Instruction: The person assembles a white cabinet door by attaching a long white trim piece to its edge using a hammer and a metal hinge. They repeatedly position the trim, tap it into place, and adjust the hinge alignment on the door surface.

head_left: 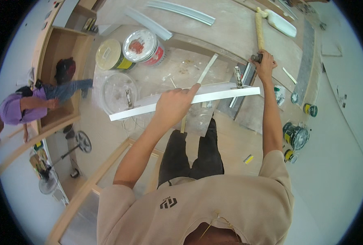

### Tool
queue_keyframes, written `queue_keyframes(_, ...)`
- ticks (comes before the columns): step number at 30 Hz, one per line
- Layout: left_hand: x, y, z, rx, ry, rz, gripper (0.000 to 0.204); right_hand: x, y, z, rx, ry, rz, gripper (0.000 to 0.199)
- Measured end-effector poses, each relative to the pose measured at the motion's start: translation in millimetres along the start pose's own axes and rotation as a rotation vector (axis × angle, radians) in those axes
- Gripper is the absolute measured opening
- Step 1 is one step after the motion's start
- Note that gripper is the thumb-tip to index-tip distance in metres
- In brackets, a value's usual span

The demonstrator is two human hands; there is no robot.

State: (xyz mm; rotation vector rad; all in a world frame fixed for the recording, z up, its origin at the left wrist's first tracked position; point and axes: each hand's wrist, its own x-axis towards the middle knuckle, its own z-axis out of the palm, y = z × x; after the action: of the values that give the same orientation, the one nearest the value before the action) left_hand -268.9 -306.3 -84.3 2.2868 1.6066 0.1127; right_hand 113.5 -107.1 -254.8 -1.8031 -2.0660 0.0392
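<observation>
My left hand (174, 107) is wrapped over the edge of a long white cabinet door panel (226, 94), which lies across in front of my legs, its right end slightly higher in view. Two metal hinges stick up from it: one hinge (128, 98) near the left end, another hinge (238, 76) near the right. Reaching far to the right, my right hand (266, 65) is closed on a small dark object (256, 58), whose kind I cannot make out. A long yellowish stick-like piece (259, 30) runs from there to a white bottle-like container (280, 23).
Two paint buckets, one white bucket (159, 55) and one yellow-lidded bucket (110, 55), stand at far left beside a clear round tub (118, 92). Light metal channels (181, 11) lie at the back. Tins (296, 134) stand right. A person in purple (24, 107) and a fan (82, 141) are left.
</observation>
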Motion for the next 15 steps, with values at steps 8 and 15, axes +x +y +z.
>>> queue_keyframes(8,9.9,-3.6,-19.0,0.024,-0.126,-0.069,0.03,-15.4,-35.7,-48.7,0.22,-0.06,-0.108,0.056)
queue_keyframes(15,39.9,-33.5,-55.7,-0.049,-0.081,-0.105,0.035,-74.0,-87.9,-1.6,1.375,-0.564,0.29,0.047)
